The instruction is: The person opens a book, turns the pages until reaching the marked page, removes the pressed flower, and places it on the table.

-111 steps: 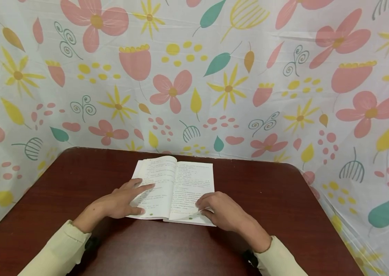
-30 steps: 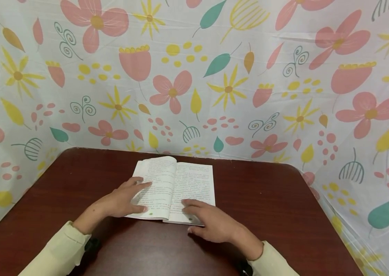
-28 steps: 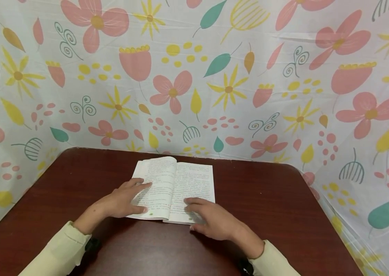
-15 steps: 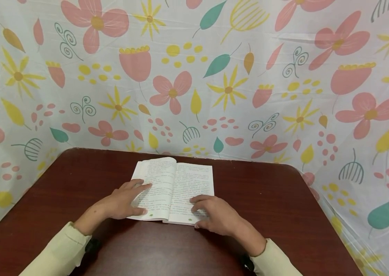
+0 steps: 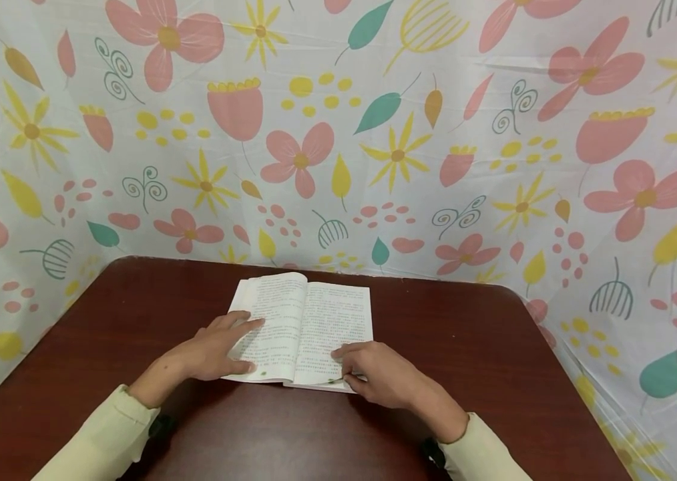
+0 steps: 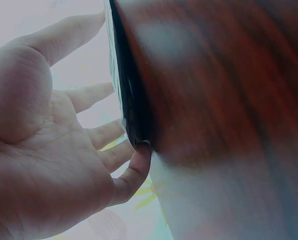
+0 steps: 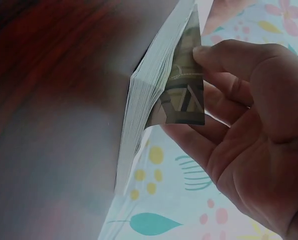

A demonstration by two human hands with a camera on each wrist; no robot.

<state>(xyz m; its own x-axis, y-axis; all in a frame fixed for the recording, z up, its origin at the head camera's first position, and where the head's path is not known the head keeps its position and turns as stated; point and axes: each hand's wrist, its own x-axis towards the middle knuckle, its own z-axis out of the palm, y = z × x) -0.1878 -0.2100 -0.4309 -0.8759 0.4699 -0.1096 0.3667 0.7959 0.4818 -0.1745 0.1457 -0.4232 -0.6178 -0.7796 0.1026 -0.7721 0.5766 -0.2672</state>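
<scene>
An open book with printed text lies on the table, its left pages bowing up near the spine. My left hand rests on the left page with fingers spread; in the left wrist view its fingertips lie along the book's edge. At the lower right corner, my right hand pinches a page between thumb and fingers. The right wrist view shows that lifted page curling away from the thick page block, a dark picture on its underside. Part of the corner is hidden behind the right hand.
The dark reddish-brown table has rounded far corners and a glossy top. A white curtain printed with flowers and leaves hangs close behind it and along both sides. Pale sleeves cover the forearms.
My right hand has moved from lying spread over the right page back to its lower right corner, where it now pinches and lifts a page. The left hand stays nearly still.
</scene>
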